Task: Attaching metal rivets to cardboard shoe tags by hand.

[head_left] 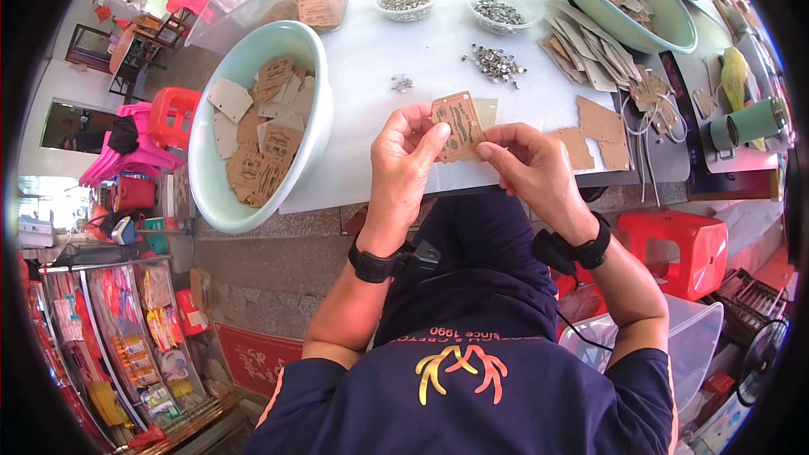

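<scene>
I see both hands raised over the near edge of the white-covered desk (379,59), pinching one brown printed cardboard tag (458,124) between them. My left hand (403,164) grips its left edge with thumb and fingers; my right hand (531,170) clasps its lower right corner. Just left stands a pale green plastic basin (316,131) heaped with similar tags. Small metal eyelets (495,62) lie scattered beyond the tag.

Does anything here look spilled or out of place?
Some small metal eyelets lie loose on the white table beside their two clear bowls, with a smaller clump further left. Otherwise nothing stands out: both hands, left hand and right hand, hold one brown card tag.
</scene>
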A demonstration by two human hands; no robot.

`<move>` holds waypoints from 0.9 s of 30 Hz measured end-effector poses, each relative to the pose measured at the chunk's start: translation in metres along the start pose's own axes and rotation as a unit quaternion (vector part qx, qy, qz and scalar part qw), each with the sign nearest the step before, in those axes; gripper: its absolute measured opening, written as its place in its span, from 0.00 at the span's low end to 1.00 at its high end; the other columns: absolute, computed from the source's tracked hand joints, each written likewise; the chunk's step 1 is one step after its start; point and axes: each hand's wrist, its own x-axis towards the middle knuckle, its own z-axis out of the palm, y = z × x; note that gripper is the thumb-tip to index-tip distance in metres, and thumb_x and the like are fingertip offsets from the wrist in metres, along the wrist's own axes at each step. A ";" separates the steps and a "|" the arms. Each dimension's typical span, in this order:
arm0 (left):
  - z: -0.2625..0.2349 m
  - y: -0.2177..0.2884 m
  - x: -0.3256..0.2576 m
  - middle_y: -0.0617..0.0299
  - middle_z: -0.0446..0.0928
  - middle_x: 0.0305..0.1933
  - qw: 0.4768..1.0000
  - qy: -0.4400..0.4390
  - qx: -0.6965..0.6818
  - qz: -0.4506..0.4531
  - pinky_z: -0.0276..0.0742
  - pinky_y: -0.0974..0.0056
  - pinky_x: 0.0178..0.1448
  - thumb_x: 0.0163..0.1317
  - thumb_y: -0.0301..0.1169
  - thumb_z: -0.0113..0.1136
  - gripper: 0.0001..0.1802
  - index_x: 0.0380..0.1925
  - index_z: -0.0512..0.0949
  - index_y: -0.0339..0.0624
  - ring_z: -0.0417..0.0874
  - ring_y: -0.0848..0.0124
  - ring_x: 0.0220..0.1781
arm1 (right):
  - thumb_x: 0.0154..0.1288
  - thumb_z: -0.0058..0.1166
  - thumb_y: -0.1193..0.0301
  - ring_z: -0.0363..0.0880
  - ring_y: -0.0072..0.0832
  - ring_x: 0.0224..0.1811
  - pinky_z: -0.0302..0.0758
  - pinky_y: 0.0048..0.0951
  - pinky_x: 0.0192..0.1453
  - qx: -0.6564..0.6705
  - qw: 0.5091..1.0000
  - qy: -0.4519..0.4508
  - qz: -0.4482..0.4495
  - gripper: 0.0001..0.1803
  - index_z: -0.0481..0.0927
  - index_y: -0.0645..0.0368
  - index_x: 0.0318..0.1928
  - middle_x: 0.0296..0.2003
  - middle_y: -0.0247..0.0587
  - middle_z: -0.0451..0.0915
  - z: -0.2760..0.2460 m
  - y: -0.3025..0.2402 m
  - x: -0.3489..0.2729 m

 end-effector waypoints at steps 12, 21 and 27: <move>-0.003 0.017 0.001 0.50 0.74 0.58 0.963 -0.133 -0.227 -0.056 0.69 0.55 0.66 0.75 0.49 0.40 0.30 0.63 0.65 0.34 0.75 0.62 0.61 | 0.62 0.61 0.77 0.65 0.12 0.21 0.63 0.20 0.25 -0.087 0.980 -0.030 -0.178 0.05 0.79 0.59 0.38 0.22 0.26 0.72 -0.016 -0.012 -0.005; 0.015 0.019 0.001 0.47 0.66 0.68 0.907 -0.222 -0.350 -0.072 0.61 0.51 0.74 0.76 0.44 0.37 0.30 0.67 0.59 0.31 0.67 0.58 0.70 | 0.67 0.57 0.73 0.66 0.11 0.22 0.66 0.18 0.26 0.027 0.996 0.010 -0.079 0.05 0.77 0.59 0.40 0.26 0.28 0.74 -0.016 -0.008 -0.002; 0.021 0.019 -0.002 0.47 0.68 0.66 0.904 -0.125 -0.390 -0.122 0.63 0.53 0.73 0.74 0.36 0.41 0.26 0.67 0.60 0.32 0.70 0.59 0.68 | 0.70 0.55 0.69 0.70 0.13 0.23 0.69 0.17 0.27 0.152 0.988 0.016 0.005 0.10 0.75 0.62 0.44 0.31 0.31 0.76 -0.026 -0.007 0.000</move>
